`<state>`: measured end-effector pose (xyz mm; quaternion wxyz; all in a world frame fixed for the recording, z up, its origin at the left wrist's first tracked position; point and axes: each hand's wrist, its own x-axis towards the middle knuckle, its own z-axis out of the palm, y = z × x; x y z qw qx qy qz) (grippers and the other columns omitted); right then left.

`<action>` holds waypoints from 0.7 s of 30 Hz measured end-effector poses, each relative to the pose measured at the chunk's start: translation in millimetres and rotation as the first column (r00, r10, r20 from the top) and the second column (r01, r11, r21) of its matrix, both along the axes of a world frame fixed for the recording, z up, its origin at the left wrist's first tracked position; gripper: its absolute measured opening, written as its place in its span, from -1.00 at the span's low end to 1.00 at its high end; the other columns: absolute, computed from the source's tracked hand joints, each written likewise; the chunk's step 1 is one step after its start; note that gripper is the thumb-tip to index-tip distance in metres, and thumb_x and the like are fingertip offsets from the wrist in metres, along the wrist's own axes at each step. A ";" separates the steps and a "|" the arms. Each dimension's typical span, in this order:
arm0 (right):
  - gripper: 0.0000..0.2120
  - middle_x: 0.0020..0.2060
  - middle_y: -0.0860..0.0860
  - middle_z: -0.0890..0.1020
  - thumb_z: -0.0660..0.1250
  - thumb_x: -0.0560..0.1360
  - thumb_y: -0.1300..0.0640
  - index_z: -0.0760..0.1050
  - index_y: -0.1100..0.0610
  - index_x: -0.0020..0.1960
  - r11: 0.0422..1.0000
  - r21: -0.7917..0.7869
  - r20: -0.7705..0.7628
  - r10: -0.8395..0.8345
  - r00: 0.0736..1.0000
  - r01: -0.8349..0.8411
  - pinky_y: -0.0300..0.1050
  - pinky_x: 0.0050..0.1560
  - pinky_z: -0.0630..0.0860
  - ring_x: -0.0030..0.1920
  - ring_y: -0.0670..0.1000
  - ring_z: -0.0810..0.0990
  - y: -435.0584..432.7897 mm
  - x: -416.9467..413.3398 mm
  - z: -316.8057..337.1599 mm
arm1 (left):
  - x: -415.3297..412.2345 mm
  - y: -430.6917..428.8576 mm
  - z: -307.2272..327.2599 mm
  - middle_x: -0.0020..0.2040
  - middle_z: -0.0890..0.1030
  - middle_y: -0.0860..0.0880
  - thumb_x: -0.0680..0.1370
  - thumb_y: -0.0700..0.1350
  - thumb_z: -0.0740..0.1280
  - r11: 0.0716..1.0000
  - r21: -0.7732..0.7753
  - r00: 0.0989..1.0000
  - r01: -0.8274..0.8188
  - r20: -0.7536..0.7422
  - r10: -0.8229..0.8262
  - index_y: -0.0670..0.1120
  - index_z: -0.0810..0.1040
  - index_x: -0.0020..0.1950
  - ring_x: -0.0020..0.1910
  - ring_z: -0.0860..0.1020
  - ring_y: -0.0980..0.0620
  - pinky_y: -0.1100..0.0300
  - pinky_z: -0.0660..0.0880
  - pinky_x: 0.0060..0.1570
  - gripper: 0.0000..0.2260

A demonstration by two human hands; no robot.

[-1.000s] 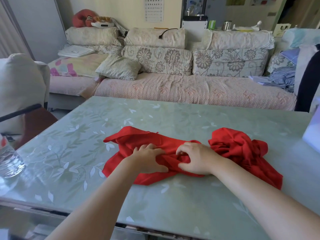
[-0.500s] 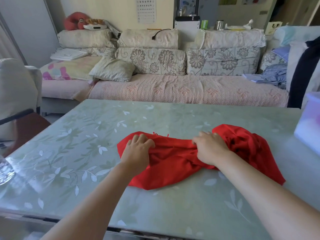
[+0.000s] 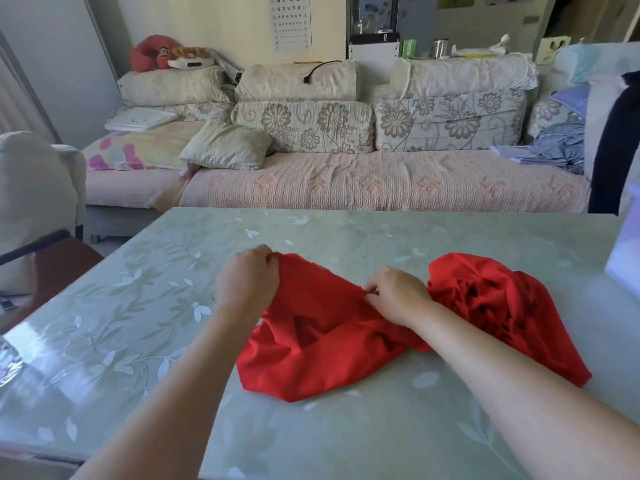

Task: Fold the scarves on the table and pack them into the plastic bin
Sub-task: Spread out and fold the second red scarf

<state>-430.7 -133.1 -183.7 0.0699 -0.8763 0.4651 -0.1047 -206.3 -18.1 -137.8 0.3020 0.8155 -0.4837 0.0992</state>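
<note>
Your left hand [image 3: 247,284] pinches the far left edge of the red scarf [image 3: 322,344], and your right hand [image 3: 398,294] pinches the same edge further right, near the cloth's middle. The scarf lies on the table [image 3: 138,306], loosely spread between your hands and bunched in a heap to the right of your right hand. The bin [image 3: 623,258] shows only at the table's right edge.
</note>
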 end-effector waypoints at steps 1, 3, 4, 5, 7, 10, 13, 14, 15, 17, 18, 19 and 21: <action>-0.79 0.03 0.09 0.64 0.31 0.55 -0.05 0.67 0.01 0.02 0.999 -0.025 0.078 -0.038 0.996 0.040 -0.10 -0.08 0.43 0.09 0.18 0.61 -4.9 0.7 6.5 | 2.2 0.3 11.8 -0.15 0.65 -0.12 0.58 -0.01 0.26 0.999 -0.042 0.996 -0.027 -0.081 0.024 -0.08 0.64 -0.04 -0.13 0.58 -0.18 0.12 0.38 -0.24 -0.79; -0.72 -0.19 0.13 0.66 0.28 0.54 -0.03 0.62 0.13 -0.18 0.988 -0.032 0.274 -0.134 0.952 0.148 -0.07 -0.22 0.39 -0.07 0.22 0.63 -17.5 4.2 21.1 | 6.4 -3.0 32.6 -0.15 0.63 -0.09 0.57 0.01 0.33 0.986 -0.161 0.965 -0.044 -0.263 0.000 -0.10 0.62 -0.06 -0.20 0.55 -0.09 0.17 0.39 -0.22 -0.81; -0.68 -0.32 0.14 0.63 0.27 0.53 -0.01 0.56 0.19 -0.27 0.980 0.015 0.382 -0.189 0.905 0.198 -0.06 -0.27 0.40 -0.17 0.23 0.61 -23.5 5.9 28.0 | 8.1 -8.3 39.0 -0.10 0.63 -0.08 0.57 -0.01 0.36 0.962 -0.273 0.914 -0.021 -0.394 -0.093 -0.10 0.60 -0.04 -0.25 0.57 -0.05 0.15 0.47 -0.23 -0.84; -0.65 -0.40 0.14 0.59 0.26 0.52 0.01 0.51 0.23 -0.32 0.971 0.071 0.477 -0.235 0.847 0.230 -0.04 -0.27 0.44 -0.24 0.22 0.60 -29.8 6.6 33.6 | 4.0 -12.7 44.9 -0.01 0.62 -0.09 0.57 -0.07 0.38 0.918 -0.396 0.804 0.000 -0.546 -0.236 -0.10 0.57 0.02 -0.26 0.62 -0.03 0.11 0.57 -0.25 -0.88; -0.67 -0.37 0.15 0.63 0.23 0.52 0.04 0.54 0.23 -0.29 0.946 0.147 0.599 -0.319 0.735 0.291 0.00 -0.16 0.55 -0.23 0.23 0.63 -40.3 5.4 38.8 | -4.7 -24.0 44.7 0.18 0.57 -0.01 0.58 -0.17 0.36 0.843 -0.537 0.556 0.039 -0.689 -0.465 -0.06 0.48 0.25 -0.07 0.66 0.00 0.08 0.62 -0.09 -0.74; -0.62 0.18 0.18 0.63 0.21 0.57 0.15 0.48 0.20 0.36 0.917 0.179 0.489 -0.398 0.776 0.357 -0.02 0.18 0.45 0.21 0.22 0.57 -45.0 -4.3 31.5 | 0.7 -39.3 15.2 0.35 0.43 0.05 0.56 -0.27 0.31 0.859 -0.450 0.660 0.243 -0.573 -0.487 0.08 0.27 0.49 0.22 0.52 0.03 0.03 0.51 0.21 -0.45; -0.16 0.42 0.21 0.41 0.26 0.53 0.19 -0.19 0.13 0.63 0.943 0.225 0.200 -0.291 0.936 0.246 -0.03 0.33 0.38 0.37 0.20 0.46 -37.0 -12.5 13.1 | 11.0 -41.4 -18.4 0.40 0.41 -0.03 0.49 -0.35 0.22 0.924 -0.133 0.859 0.359 -0.339 -0.383 0.02 0.35 0.47 0.36 0.43 -0.08 -0.01 0.36 0.39 -0.43; -0.17 0.46 0.20 0.36 0.26 0.51 0.20 -0.15 0.11 0.63 0.967 0.190 0.159 -0.201 0.967 0.169 -0.03 0.39 0.36 0.42 0.18 0.41 -32.1 -12.9 7.6 | 11.2 -37.8 -26.0 0.38 0.46 -0.05 0.50 -0.34 0.24 0.924 -0.003 0.888 0.382 -0.274 -0.368 -0.01 0.41 0.44 0.35 0.44 -0.07 0.11 0.32 0.39 -0.47; -0.25 0.49 0.16 0.34 0.25 0.50 0.20 0.02 0.09 0.62 0.988 0.135 0.135 -0.096 0.986 0.078 -0.01 0.43 0.31 0.46 0.16 0.37 -28.8 -11.4 0.6 | 8.7 -32.0 -31.7 0.36 0.49 -0.05 0.51 -0.29 0.28 0.906 0.130 0.901 0.403 -0.228 -0.369 -0.01 0.47 0.40 0.34 0.44 -0.05 0.22 0.28 0.36 -0.54; -0.41 0.49 0.06 0.35 0.25 0.47 0.16 0.34 0.03 0.51 0.993 0.058 0.079 0.094 0.992 -0.099 0.01 0.45 0.29 0.48 0.09 0.34 -16.6 -5.0 -7.3 | 6.9 -19.4 -42.6 0.33 0.49 0.00 0.49 -0.03 0.39 0.833 0.370 0.911 0.412 -0.164 -0.378 0.08 0.51 0.34 0.34 0.43 -0.03 0.22 0.28 0.31 -0.60; -0.43 0.49 0.01 0.36 0.26 0.47 0.13 0.38 0.01 0.48 0.982 0.081 0.053 0.165 0.985 -0.169 0.01 0.46 0.28 0.48 0.05 0.35 -8.4 -0.6 -8.4 | 8.8 -12.1 -47.7 0.33 0.45 0.04 0.44 0.13 0.41 0.788 0.476 0.918 0.391 -0.144 -0.369 0.16 0.49 0.35 0.36 0.39 -0.03 0.16 0.29 0.33 -0.52; -0.41 0.47 -0.02 0.38 0.27 0.47 0.11 0.35 -0.01 0.50 0.967 0.122 0.020 0.223 0.975 -0.224 0.02 0.46 0.28 0.47 0.03 0.36 -1.0 3.7 -10.2 | 12.3 -5.1 -52.7 0.35 0.41 0.07 0.37 0.23 0.42 0.742 0.558 0.924 0.371 -0.144 -0.353 0.21 0.44 0.38 0.38 0.34 -0.03 0.10 0.28 0.36 -0.42; -0.39 0.38 -0.03 0.46 0.27 0.49 0.12 0.28 -0.07 0.53 0.952 0.120 -0.109 0.296 0.949 -0.283 0.00 0.41 0.28 0.40 0.03 0.41 12.6 9.7 -10.8 | 20.9 4.0 -62.4 0.35 0.36 0.10 0.31 0.27 0.47 0.706 0.598 0.923 0.380 -0.191 -0.334 0.22 0.41 0.40 0.37 0.30 -0.01 0.07 0.26 0.39 -0.33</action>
